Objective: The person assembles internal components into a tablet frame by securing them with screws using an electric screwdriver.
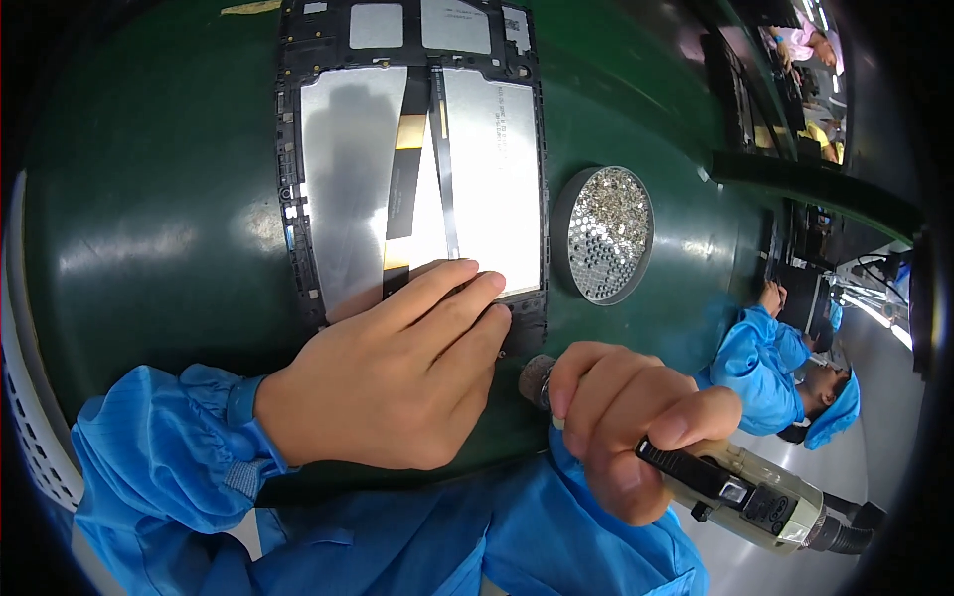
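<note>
An opened tablet with a black frame and silvery inner plates lies on the green mat. A thin dark ribbon cable runs down its middle, beside a wider black strip with gold bands. My left hand rests flat across the tablet's near end, fingers stretched out. Just to the right of that end, my right hand is wrapped round an electric screwdriver. Its body has a black lever, and a knurled nose points left toward the tablet's near corner. I cannot make out the bit.
Right of the tablet stands a round grey dish full of small silvery screws. A person in a blue smock and cap works at the far right, with other people farther up. A white perforated edge curves along the left.
</note>
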The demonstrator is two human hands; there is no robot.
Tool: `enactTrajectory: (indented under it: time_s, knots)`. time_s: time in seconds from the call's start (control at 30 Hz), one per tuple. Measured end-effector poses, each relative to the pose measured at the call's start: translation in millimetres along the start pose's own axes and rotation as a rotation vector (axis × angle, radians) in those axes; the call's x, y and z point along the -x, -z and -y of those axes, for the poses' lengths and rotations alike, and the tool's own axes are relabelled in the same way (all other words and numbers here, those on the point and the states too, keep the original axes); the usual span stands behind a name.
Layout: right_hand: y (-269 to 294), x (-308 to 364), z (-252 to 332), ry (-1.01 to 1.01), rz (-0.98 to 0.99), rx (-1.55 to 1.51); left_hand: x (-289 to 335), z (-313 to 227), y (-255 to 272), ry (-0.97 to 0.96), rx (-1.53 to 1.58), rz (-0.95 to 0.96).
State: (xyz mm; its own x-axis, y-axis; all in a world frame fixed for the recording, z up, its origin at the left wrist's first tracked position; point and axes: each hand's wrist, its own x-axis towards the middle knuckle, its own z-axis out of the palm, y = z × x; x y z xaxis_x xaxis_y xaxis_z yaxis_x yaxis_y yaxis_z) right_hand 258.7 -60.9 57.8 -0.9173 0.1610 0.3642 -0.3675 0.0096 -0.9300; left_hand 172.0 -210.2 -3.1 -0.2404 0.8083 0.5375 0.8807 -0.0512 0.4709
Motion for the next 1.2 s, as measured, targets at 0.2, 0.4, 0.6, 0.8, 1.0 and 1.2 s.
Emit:
enactTrajectory:
  time_s: [0.2, 0.4, 0.6, 0.8, 1.0, 1.2]
  knots:
    - [3.4, -2.2, -1.7, -0.014, 0.062, 0.039, -0.9, -1.0, 1.1, 0.010, 0.012, -0.006]
    - [0.3, -1.9, -5.0, 0.007, 0.052, 0.065, -0.9, 0.9, 0.1, 0.003, 0.002, -0.012]
    - [-4.2, 0.5, -6.5, 0.020, 0.010, 0.043, 0.3, -0.6, 2.1, 0.013, 0.005, -0.020]
    - [8.0, -1.4, 10.2, -0.049, -0.014, -0.008, -4.8, -0.7, 5.6, 0.158, 0.185, 0.004]
    - [6.8, -1.0, 18.7, -0.022, 0.032, -0.047, -8.0, -1.4, 2.3, 0.191, 0.188, 0.023]
    - [5.5, -0.3, 18.1, -0.010, 0.003, -0.087, -12.3, -2.9, 4.9, 0.154, 0.245, 0.023]
